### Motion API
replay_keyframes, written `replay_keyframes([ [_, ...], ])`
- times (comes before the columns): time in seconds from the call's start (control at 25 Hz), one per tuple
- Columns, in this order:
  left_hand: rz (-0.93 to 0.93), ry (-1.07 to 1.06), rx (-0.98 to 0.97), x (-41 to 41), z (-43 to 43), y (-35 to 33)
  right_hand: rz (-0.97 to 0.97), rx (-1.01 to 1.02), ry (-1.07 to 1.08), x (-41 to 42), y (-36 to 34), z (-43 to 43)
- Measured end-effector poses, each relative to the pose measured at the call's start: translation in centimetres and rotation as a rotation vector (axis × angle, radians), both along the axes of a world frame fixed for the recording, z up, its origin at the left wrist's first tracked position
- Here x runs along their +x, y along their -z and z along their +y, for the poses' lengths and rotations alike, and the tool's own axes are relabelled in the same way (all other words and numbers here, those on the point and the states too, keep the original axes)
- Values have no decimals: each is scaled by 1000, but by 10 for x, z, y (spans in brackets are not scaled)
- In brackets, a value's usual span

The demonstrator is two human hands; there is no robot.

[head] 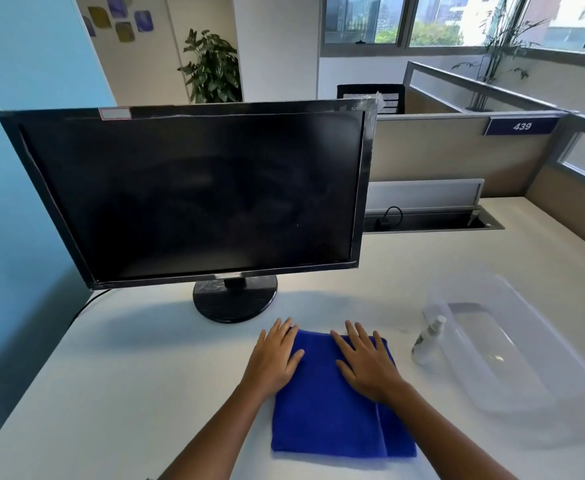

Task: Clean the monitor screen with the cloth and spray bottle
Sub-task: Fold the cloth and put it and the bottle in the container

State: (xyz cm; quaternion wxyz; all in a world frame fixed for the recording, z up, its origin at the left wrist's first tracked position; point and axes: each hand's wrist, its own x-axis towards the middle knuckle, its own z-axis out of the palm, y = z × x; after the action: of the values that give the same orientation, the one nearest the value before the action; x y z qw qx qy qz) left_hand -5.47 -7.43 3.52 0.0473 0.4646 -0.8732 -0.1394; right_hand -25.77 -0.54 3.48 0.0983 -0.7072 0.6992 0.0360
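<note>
A black monitor [194, 192] stands on a round base at the left of the white desk [118, 375], its dark screen switched off. In front of it lies a folded blue cloth [329, 417]. My left hand [275, 356] rests flat on the cloth's far left corner, partly on the desk, fingers spread. My right hand [367, 363] lies flat on the cloth's far right part, fingers spread too. A small white spray bottle [428, 341] stands just right of the cloth, touching the plastic tub.
A clear plastic tub [540, 386] sits at the right of the desk. Behind the monitor a cable tray [433, 221] is sunk into the desk, with beige partitions beyond. A black cable [86, 304] runs off the desk's left edge.
</note>
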Motion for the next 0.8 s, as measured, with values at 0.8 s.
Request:
replay_keyframes([
  [0.8,79,-4,-192,-12,-26,-44,64,-232,-85,-14,-52,-37],
])
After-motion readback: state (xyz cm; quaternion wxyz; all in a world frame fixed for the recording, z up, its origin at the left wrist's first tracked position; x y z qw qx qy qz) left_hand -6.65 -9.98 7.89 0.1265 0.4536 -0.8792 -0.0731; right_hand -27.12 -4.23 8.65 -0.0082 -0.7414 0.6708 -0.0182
